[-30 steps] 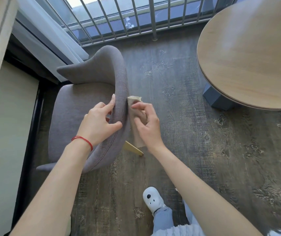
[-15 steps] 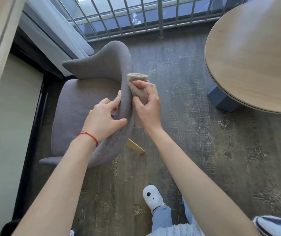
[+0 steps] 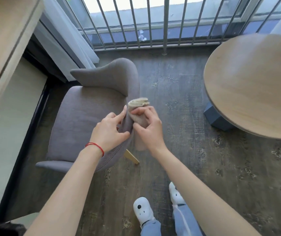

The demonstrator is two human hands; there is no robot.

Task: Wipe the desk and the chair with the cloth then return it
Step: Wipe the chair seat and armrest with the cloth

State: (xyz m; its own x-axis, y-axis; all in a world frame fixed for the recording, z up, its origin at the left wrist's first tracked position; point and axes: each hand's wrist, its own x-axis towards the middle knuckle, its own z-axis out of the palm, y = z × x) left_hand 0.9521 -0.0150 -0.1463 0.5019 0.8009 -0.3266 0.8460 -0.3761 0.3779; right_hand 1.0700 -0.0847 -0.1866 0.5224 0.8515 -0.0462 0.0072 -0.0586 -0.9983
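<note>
Centre frame: right hand (image 3: 149,129) grasps the folded cloth (image 3: 138,114) against the chair (image 3: 85,120) backrest; left hand (image 3: 110,132) pinches the backrest edge. Bench (image 3: 255,82) at right.

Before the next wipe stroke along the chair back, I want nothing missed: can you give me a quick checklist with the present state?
1. Cloth gripped by right hand: ok.
2. Cloth pressed against the chair back's outer face: ok.
3. Left hand steadies the backrest rim: ok.
4. Floor beside the chair free of obstacles: ok.
5. Round table apart from the chair: ok.
6. Seat already wiped: cannot tell.
</note>
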